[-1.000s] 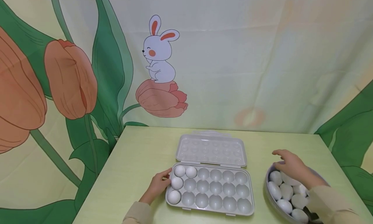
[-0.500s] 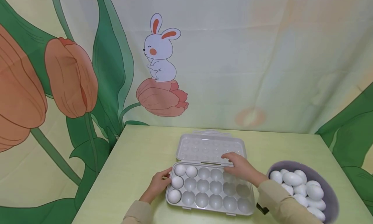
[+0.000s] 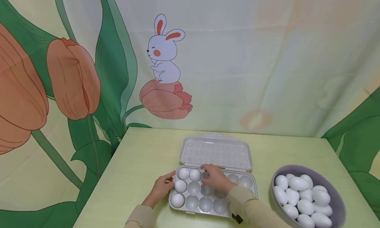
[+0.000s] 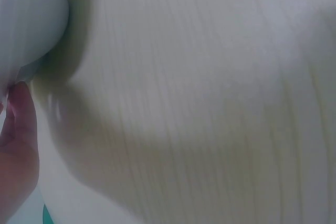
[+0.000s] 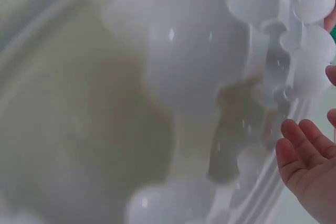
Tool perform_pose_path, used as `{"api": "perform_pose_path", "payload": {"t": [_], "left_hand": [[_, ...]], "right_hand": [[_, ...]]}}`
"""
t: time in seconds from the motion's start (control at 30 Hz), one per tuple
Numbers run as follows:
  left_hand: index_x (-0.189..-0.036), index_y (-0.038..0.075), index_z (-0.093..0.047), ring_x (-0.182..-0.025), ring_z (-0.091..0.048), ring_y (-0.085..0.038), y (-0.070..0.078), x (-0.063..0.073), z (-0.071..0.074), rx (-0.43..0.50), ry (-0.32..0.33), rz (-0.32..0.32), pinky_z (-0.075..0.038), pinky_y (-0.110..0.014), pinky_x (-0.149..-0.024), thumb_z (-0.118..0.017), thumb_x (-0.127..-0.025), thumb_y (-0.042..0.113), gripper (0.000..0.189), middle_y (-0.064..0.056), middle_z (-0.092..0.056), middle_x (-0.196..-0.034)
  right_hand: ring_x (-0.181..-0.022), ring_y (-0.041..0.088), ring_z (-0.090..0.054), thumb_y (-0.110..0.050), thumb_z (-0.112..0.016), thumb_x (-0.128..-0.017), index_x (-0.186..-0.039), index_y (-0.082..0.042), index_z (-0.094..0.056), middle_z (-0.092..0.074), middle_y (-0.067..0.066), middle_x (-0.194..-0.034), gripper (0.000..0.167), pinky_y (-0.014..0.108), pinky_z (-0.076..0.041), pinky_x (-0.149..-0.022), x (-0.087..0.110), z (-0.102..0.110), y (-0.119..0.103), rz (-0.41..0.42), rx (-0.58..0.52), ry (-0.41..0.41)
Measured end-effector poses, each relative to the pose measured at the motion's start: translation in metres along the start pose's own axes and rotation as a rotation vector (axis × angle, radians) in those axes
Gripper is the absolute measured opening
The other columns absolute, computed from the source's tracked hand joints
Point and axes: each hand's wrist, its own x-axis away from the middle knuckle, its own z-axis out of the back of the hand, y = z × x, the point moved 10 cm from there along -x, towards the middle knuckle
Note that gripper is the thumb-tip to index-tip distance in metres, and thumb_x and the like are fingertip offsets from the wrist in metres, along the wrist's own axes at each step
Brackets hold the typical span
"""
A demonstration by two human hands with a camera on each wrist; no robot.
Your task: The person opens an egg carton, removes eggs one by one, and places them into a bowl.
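A grey plastic egg tray (image 3: pixel 213 212) lies with its lid (image 3: pixel 216 151) folded back. White eggs fill its left column, one of them an egg (image 3: pixel 180 186) in the middle row. A second back-row egg (image 3: pixel 195 175) sits beside the column. At the tray's left edge, my left hand (image 3: pixel 161 188) holds the rim between fingers and thumb. My right hand (image 3: pixel 218 178) is over the back row, fingertips just right of that second egg. In the right wrist view its fingers (image 5: pixel 302 153) are spread and curved, with no egg seen between them.
To the right stands a purple-grey bowl (image 3: pixel 336 191) heaped with white eggs (image 3: pixel 305 206). The pale table (image 3: pixel 148 148) ends at a printed cloth backdrop (image 3: pixel 225 56). My right forearm (image 3: pixel 258 208) crosses the tray's front right corner.
My right hand has moved left from above the bowl, across the tray's right side, to the second back-row egg. My left hand stays at the tray's edge.
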Motion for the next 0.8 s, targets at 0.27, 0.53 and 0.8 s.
{"api": "perform_pose_path", "payload": {"t": [0.27,0.53,0.8], "left_hand": [[-0.126,0.0,-0.047,-0.066,-0.052,-0.011,0.004,0.003,0.0,0.007,-0.008,-0.023,-0.044,-0.02,-0.052,-0.052,-0.074,-0.001,0.052,-0.014,-0.057,-0.087],[-0.127,0.007,-0.048,-0.064,-0.053,-0.01,0.0,-0.002,-0.001,0.062,-0.024,-0.165,-0.045,-0.023,-0.051,-0.053,-0.075,0.007,0.052,-0.01,-0.056,-0.083],[-0.126,0.001,-0.048,-0.066,-0.051,-0.011,0.006,0.005,0.001,0.01,0.001,-0.008,-0.044,-0.021,-0.051,-0.052,-0.074,-0.001,0.052,-0.014,-0.057,-0.087]], "right_hand": [[-0.086,0.02,-0.054,-0.019,-0.065,-0.068,-0.115,-0.002,-0.053,-0.057,0.014,-0.103,0.052,0.031,-0.046,-0.071,-0.011,-0.019,0.0,-0.062,0.058,0.06],[-0.081,0.023,-0.055,-0.021,-0.066,-0.065,-0.113,-0.006,-0.055,-0.054,0.013,-0.102,0.052,0.032,-0.046,-0.064,-0.013,-0.022,0.002,-0.122,0.112,0.108],[-0.073,0.02,-0.054,-0.021,-0.069,-0.064,-0.109,-0.007,-0.058,-0.05,0.008,-0.092,0.048,0.029,-0.045,-0.057,-0.014,-0.023,-0.003,-0.094,0.234,0.172]]}}
